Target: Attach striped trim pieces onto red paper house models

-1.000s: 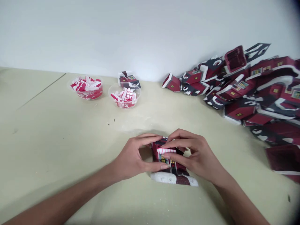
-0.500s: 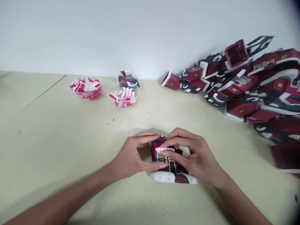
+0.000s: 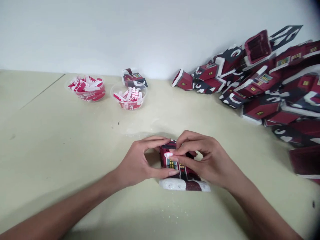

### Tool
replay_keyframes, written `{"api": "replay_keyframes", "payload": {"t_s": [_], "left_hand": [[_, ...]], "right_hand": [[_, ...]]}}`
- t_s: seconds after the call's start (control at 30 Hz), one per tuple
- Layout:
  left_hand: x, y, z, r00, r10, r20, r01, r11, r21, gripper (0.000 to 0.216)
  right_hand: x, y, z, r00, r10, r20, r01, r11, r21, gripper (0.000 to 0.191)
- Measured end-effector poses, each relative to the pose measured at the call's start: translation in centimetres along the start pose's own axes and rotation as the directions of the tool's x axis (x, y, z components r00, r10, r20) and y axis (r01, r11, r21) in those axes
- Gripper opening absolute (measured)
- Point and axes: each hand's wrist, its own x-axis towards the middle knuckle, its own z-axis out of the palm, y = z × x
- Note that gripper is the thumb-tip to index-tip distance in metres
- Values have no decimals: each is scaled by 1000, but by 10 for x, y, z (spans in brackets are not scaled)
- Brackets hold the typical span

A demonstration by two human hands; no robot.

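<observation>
A small dark red model house point(image 3: 192, 174) with a white snowy base lies on its back on the table in front of me. My left hand point(image 3: 140, 161) grips its left side, thumb on the front by the yellow window and fingers along the roof edge. A red-and-white striped awning piece point(image 3: 168, 154) sits above the window. My right hand point(image 3: 202, 153) pinches this piece between thumb and forefinger against the house front. Its right part is hidden under those fingers.
Two clear plastic tubs, a left tub point(image 3: 86, 88) and a right tub point(image 3: 129, 95), hold red-and-white pieces. Behind them lies a single model house point(image 3: 134, 79). A large heap of similar houses point(image 3: 260, 86) fills the right side against the wall.
My right fingers have closed in from lying over the striped piece to pinching it, covering more of it. The left hand keeps its hold. The whole view has shifted slightly.
</observation>
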Motion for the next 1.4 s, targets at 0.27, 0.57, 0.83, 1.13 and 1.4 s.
{"api": "replay_keyframes", "payload": {"t_s": [0.27,0.57,0.83,1.13,1.4], "left_hand": [[0,-1,-1,1000,13,-14,-13,1000,-20,66],[1,7,-3,997,-61,53,66,991,-115,68],[7,5,-16,994,-105,-8,102,979,-176,68],[7,5,-16,980,-179,-85,169,979,-118,74],[5,14,-22,994,-46,100,3,918,396,92]], "right_hand": [[-1,8,-3,1000,-22,-17,23,996,89,6],[5,-4,-26,984,117,-133,-94,981,170,23],[-9,20,-26,986,164,-18,-157,969,190,23],[4,7,-31,984,168,-57,-164,984,65,25],[-7,-31,-24,987,156,38,-136,940,-313,27]]}}
